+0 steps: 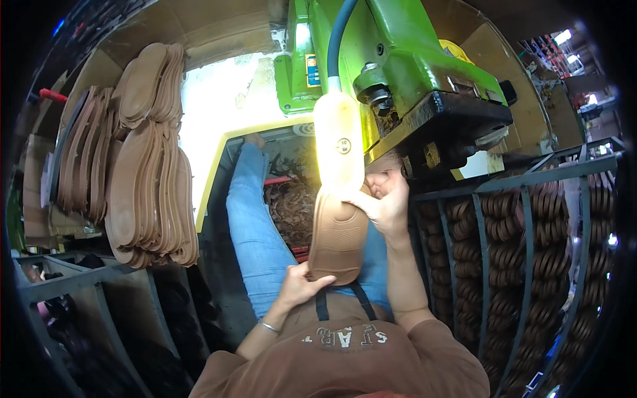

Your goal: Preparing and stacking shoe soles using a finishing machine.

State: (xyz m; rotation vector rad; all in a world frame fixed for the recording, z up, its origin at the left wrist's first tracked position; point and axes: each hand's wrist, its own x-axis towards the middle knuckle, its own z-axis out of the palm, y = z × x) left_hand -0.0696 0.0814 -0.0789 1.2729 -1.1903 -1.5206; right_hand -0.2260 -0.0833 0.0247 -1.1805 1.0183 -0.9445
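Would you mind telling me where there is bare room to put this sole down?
Hardly any. The left rack is packed with soles, the right cage too, and scraps fill the bin below the green machine. Only the lap beside the held sole shows bare.

Glaring lamp [339, 139] overexposed at centre, dim surroundings, dark fisheye-bent edges

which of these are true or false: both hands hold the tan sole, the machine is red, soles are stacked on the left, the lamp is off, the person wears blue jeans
1. Both hands hold the tan rubber shoe sole: true, left hand at its lower end, right hand at its upper side.
2. The machine is red: false, the metal machine is green.
3. Soles are stacked on the left: true, brown flat soles stand in rows.
4. The lamp is off: false, the long lamp glows.
5. Blue jeans: true.
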